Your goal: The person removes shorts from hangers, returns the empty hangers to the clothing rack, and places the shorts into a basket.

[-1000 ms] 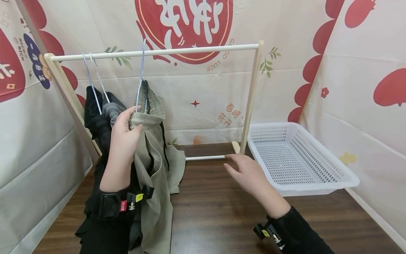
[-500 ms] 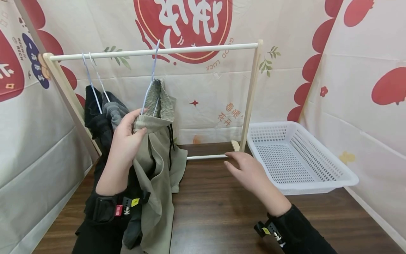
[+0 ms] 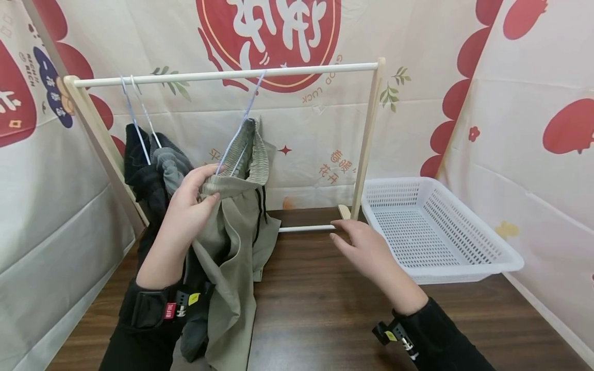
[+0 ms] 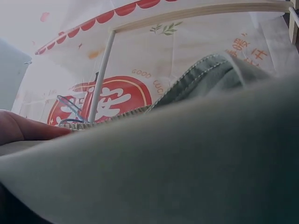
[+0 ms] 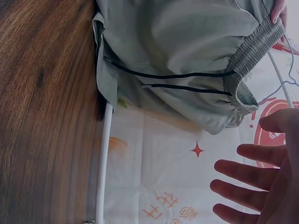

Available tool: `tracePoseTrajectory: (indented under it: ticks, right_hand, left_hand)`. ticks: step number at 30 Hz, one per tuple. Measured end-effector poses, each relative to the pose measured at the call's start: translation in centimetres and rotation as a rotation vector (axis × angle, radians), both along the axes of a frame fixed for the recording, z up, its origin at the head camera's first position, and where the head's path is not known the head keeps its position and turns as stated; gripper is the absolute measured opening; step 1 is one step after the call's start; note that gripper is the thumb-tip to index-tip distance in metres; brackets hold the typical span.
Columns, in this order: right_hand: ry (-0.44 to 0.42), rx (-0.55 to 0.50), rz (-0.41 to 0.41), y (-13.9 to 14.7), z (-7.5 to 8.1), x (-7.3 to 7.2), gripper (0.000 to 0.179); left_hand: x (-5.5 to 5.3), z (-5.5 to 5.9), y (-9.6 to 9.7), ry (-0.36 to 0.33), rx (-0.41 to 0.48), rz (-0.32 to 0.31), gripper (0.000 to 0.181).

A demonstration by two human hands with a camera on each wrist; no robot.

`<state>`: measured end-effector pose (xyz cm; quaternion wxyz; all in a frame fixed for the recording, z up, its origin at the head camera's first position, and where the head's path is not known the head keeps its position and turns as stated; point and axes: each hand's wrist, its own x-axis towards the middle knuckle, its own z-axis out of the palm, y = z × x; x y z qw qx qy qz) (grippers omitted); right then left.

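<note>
My left hand (image 3: 191, 206) pinches the waistband of grey-green drawstring trousers (image 3: 234, 232), which are on a pale blue wire hanger (image 3: 242, 123). The hanger leans right; its hook tip overlaps the lower edge of the rack's white rail (image 3: 306, 70) in the head view. From the left wrist, the hook (image 4: 70, 106) appears beside the rail, apart from it. The trousers' fabric fills much of that view. My right hand (image 3: 366, 247) is held over the table with spread fingers, holding nothing. In the right wrist view, black drawstrings (image 5: 173, 75) dangle from the waistband.
Black trousers (image 3: 144, 180) and a dark grey garment (image 3: 170, 165) hang on hangers at the rack's left end. A white plastic basket (image 3: 431, 232) stands right of the rack's wooden post (image 3: 368, 139). Printed cloth (image 3: 301, 134) encloses the wooden table (image 3: 306, 309).
My left hand has moved right and slightly down with the trousers. The hanger has tilted further right, and its hook has dropped from above the rail to its lower edge. My right hand has hardly moved.
</note>
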<state>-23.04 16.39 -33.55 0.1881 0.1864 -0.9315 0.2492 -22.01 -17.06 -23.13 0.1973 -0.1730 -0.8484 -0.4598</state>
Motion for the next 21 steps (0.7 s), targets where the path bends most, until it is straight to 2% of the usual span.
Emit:
tracePoseTrajectory:
  ticks: [6, 14, 21]
  right_hand:
    - [0.008, -0.009, -0.024, 0.2, 0.0, 0.1, 0.039]
    - [0.008, -0.012, -0.038, 0.7, -0.1, 0.1, 0.038]
    - [0.016, -0.036, -0.046, 1.0, 0.0, 0.1, 0.038]
  left_hand:
    - [-0.2, -0.3, 0.1, 0.059, -0.047, 0.008, 0.045]
    - [-1.0, -0.7, 0.1, 0.137, -0.069, -0.029, 0.047]
    - [-2.0, -0.9, 0.4, 0.221, -0.052, -0.068, 0.048]
